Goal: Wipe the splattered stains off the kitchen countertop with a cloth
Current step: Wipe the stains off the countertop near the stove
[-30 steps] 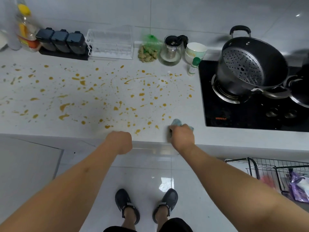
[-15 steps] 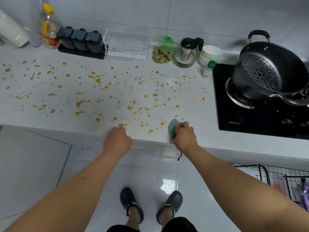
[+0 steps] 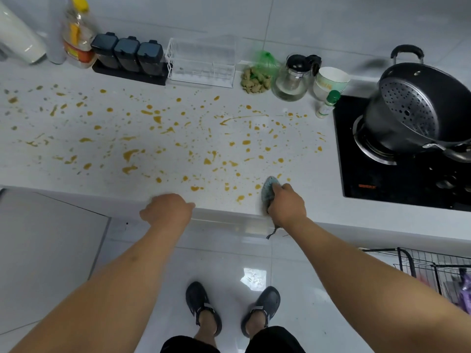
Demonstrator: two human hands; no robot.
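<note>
Along the back wall of the white stone countertop (image 3: 318, 197) stand a clear oil bottle with a yellow cap (image 3: 76, 34), three dark lidded seasoning jars on a black tray (image 3: 127, 56), a clear plastic rack (image 3: 202, 63), a glass teapot with a black lid (image 3: 293, 77) and a white paper cup (image 3: 330, 81), while a black pot holding a perforated steamer plate (image 3: 418, 108) sits on the black glass hob (image 3: 397, 184) to the right. Orange-brown splattered stains (image 3: 158, 119) cover the counter from the left edge almost to the hob, the nearest ones just beside the bunched blue-grey cloth (image 3: 267, 192). The right hand (image 3: 286, 203) grips that cloth at the counter's front edge, the cloth poking out to the hand's left and a strand hanging below the wrist, while the left hand (image 3: 167, 210) is a loose fist at the front edge, holding nothing visible.
</note>
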